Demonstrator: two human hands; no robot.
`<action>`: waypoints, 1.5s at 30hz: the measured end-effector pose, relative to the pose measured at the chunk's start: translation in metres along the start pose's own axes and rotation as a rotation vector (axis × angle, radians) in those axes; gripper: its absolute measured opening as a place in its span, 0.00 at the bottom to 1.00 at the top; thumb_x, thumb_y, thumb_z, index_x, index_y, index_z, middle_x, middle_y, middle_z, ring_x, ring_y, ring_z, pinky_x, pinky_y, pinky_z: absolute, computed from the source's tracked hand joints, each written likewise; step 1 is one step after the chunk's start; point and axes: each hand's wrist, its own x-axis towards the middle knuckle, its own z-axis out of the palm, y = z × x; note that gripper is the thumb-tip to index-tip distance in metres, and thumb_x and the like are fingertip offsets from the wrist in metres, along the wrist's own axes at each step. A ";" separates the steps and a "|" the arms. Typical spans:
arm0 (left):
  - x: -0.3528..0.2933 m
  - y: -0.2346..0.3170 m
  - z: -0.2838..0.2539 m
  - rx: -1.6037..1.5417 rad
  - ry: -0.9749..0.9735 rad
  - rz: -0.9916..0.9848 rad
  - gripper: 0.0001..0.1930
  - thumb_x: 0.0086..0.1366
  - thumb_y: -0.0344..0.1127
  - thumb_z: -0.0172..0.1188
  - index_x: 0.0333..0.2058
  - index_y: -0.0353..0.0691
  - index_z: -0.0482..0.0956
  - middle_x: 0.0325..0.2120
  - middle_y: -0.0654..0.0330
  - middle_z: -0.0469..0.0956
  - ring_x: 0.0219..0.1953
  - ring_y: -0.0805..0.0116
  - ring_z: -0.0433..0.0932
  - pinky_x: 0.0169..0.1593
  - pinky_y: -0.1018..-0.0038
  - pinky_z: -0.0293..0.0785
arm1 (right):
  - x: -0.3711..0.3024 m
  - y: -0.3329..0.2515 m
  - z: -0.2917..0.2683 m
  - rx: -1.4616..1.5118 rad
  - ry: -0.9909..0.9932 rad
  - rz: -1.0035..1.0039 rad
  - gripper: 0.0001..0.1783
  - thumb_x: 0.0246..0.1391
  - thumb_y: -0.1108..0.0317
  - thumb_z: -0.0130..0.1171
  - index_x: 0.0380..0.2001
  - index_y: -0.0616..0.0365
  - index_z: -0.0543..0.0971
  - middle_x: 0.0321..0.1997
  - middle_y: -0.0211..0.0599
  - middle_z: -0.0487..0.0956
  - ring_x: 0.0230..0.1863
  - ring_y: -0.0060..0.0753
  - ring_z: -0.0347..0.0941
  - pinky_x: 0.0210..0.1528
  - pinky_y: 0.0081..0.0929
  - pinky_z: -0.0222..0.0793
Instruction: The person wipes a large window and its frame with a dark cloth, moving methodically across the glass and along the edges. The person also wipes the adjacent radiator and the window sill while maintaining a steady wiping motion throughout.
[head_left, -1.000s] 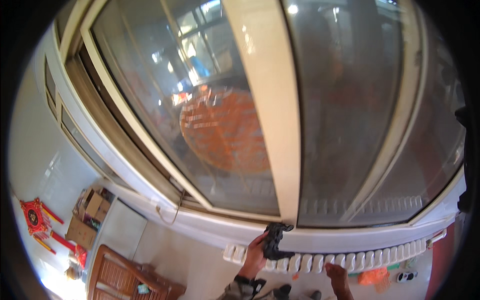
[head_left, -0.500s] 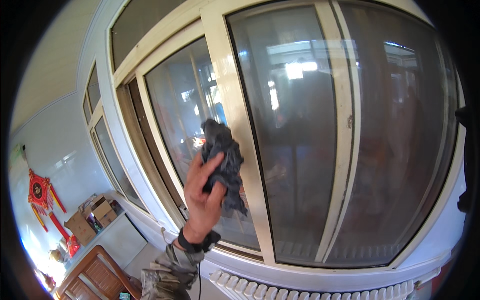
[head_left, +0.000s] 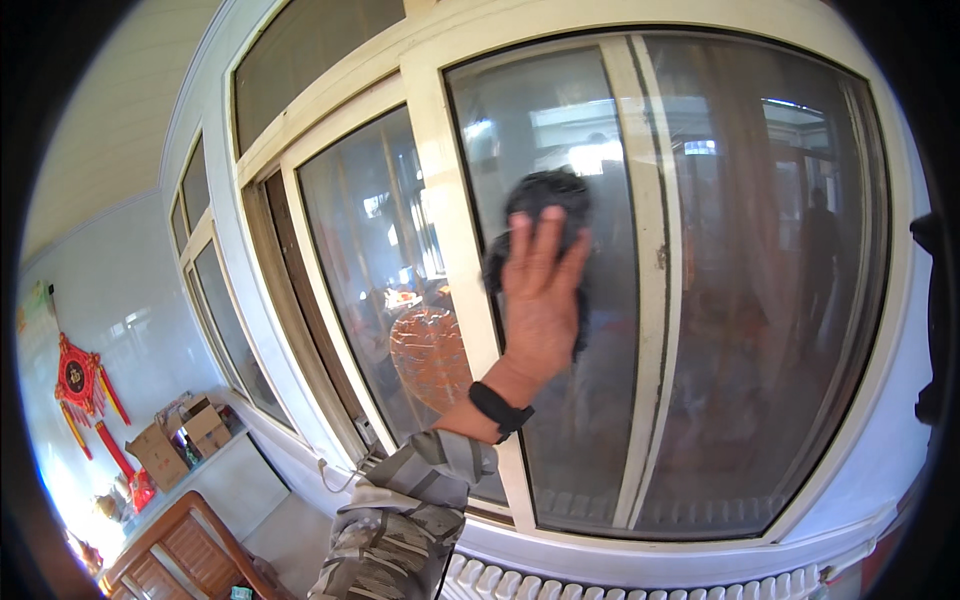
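Observation:
My left hand (head_left: 542, 300) presses a dark grey cloth (head_left: 550, 190) against the glass pane (head_left: 590, 430) right of the pale upright frame bar (head_left: 455, 200). The fingers reach up over the crumpled cloth, and its upper part bulges beyond the fingertips. My thumb is not clearly visible. A black band (head_left: 500, 410) circles the wrist below a camouflage sleeve (head_left: 400, 525). My right hand is out of view.
On the left is a sliding window panel (head_left: 370, 260) beside an open gap. Below the sill runs a white radiator (head_left: 600, 588). A wooden chair (head_left: 185, 550), a white cabinet (head_left: 235, 490) with cardboard boxes (head_left: 158, 458) and a red hanging ornament (head_left: 78, 375) are at left.
My left hand has moved right and upward with the cloth, from the sliding panel and frame bar onto the glass to the right. The view has shifted slightly.

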 end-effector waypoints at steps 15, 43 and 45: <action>0.168 -0.101 -0.086 0.283 0.042 0.267 0.35 0.58 0.22 0.66 0.67 0.45 0.81 0.58 0.41 0.80 0.62 0.35 0.76 0.67 0.50 0.76 | 0.005 0.005 -0.002 0.151 -0.006 -0.097 0.18 0.75 0.65 0.65 0.60 0.65 0.84 0.56 0.44 0.88 0.55 0.39 0.82 0.60 0.38 0.79; 0.143 -0.083 -0.069 0.505 0.031 0.221 0.29 0.63 0.21 0.59 0.64 0.37 0.82 0.55 0.40 0.83 0.52 0.38 0.79 0.61 0.53 0.76 | -0.016 -0.024 -0.043 -0.207 0.081 -0.150 0.16 0.68 0.66 0.73 0.53 0.63 0.86 0.52 0.41 0.90 0.54 0.36 0.84 0.60 0.36 0.79; 0.183 -0.093 -0.072 0.517 0.037 0.214 0.28 0.62 0.24 0.62 0.63 0.39 0.84 0.50 0.43 0.85 0.50 0.39 0.80 0.59 0.53 0.76 | -0.030 -0.028 -0.040 -0.191 0.101 -0.105 0.15 0.69 0.65 0.72 0.53 0.63 0.86 0.52 0.41 0.91 0.55 0.36 0.84 0.60 0.36 0.79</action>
